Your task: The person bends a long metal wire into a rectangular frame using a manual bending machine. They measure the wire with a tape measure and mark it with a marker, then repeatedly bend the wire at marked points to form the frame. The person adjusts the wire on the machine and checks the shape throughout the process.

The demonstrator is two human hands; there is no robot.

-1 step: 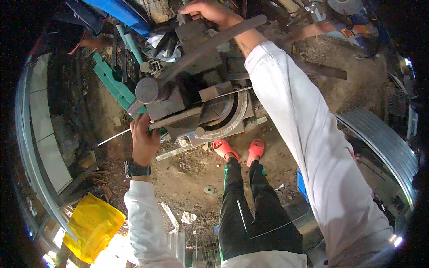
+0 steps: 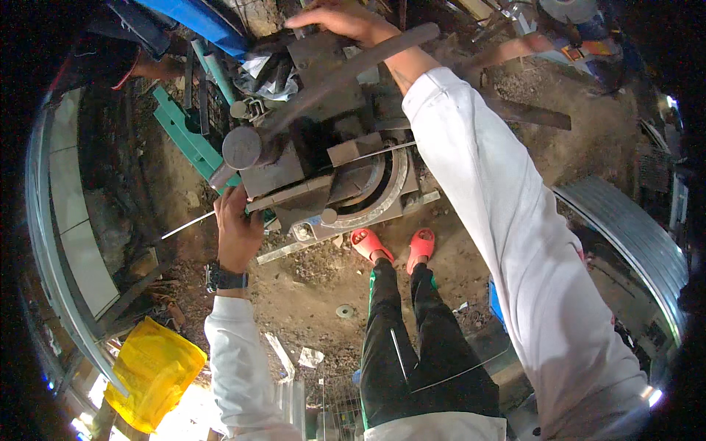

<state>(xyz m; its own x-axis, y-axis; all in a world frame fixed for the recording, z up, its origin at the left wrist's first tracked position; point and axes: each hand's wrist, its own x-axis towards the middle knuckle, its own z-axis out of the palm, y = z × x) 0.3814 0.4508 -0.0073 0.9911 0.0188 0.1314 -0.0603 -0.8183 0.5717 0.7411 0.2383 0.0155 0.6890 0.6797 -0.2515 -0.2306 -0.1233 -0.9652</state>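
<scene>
My left hand (image 2: 240, 231) is closed round a thin metal rod (image 2: 190, 225) at the left end of a bench-mounted metal machine. The rod sticks out to the left, and a thin length also shows along the machine's front, by a small metal block (image 2: 354, 150). The machine has a long lever bar (image 2: 353, 73), a round-ended post (image 2: 242, 148) and a curved slotted base plate (image 2: 393, 180). Beyond the lever, my right hand (image 2: 346, 20) reaches over the far end of the machine, its fingers stretched to the left, near a dark metal block (image 2: 315, 59).
Left of the machine lies a green metal piece (image 2: 187, 140). A yellow sheet (image 2: 154, 375) hangs at lower left, and corrugated metal (image 2: 621, 242) curves at the right. Another person's arm (image 2: 515, 50) shows at the far right. My feet in red sandals (image 2: 421, 250) stand below the machine.
The fingers of my right hand have straightened and shifted slightly left at the machine's far end. My left hand and the rod have not visibly moved.
</scene>
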